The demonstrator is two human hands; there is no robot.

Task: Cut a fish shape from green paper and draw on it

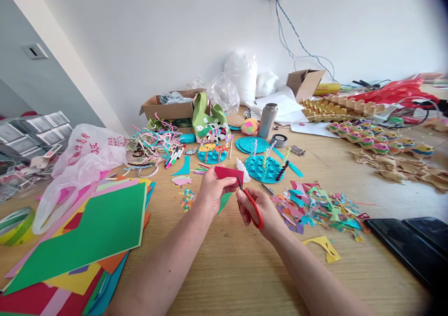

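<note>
Between the thumb and fingers of my left hand (213, 192) is a small piece of dark red paper (227, 173), held up over the table. My right hand (263, 208) grips red-handled scissors (257, 213), whose blades meet the paper's right edge. Below my hands, a green paper piece (224, 202) lies on the wood. Just beyond are a white paper shape (243, 170) and a blue painted disc (263, 169) with pipe cleaners standing up from it. A heap of tiny coloured bits (188, 199) sits left of my left hand.
Stacked coloured paper (101, 218) covers the left side. Paper scraps (322, 206) are scattered to the right, near black phones (402, 246). Towards the wall stand a steel flask (268, 121), a green bag (206, 117), pipe cleaners (154, 141) and painted egg cartons (381, 136).
</note>
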